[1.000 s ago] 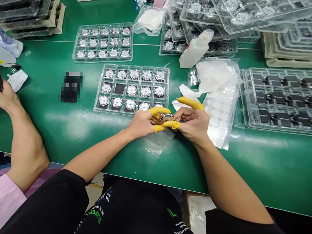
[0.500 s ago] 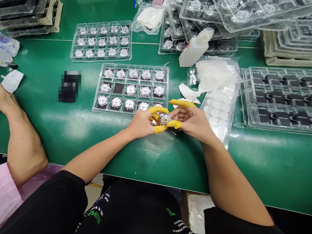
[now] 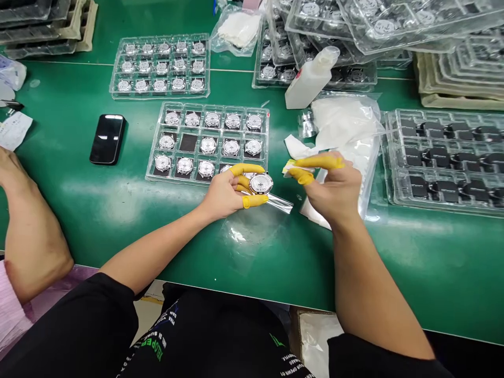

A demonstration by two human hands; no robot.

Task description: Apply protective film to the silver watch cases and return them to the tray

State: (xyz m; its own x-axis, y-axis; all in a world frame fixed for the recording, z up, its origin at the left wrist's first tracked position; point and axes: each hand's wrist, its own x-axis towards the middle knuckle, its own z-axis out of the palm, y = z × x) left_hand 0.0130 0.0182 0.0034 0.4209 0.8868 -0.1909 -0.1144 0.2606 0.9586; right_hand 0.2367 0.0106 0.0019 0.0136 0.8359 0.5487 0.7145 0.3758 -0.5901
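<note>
My left hand (image 3: 230,195), with yellow finger cots, grips a round silver watch case (image 3: 260,184) between thumb and fingers, its pale lettered face turned up. Just past it, a strip of clear film (image 3: 280,202) sticks out under the fingers. To the right, my right hand (image 3: 333,186) pinches a small white wipe (image 3: 290,167) between cotted thumb and forefinger. Another folded white piece (image 3: 297,147) lies behind those fingertips. Beyond my left hand sits a clear compartment tray (image 3: 154,170) of watch cases; one middle-row pocket shows only its black pad.
A second watch-case tray (image 3: 112,86) lies farther back. A white plastic bottle (image 3: 301,89) stands before stacked trays (image 3: 394,44). At right is a tray of black parts (image 3: 391,194). A phone (image 3: 107,139) lies left, near another person's forearm (image 3: 35,220).
My right hand has left the watch case, moved right and closed on the white wipe. The case stays in my left hand, shifted slightly up and left.
</note>
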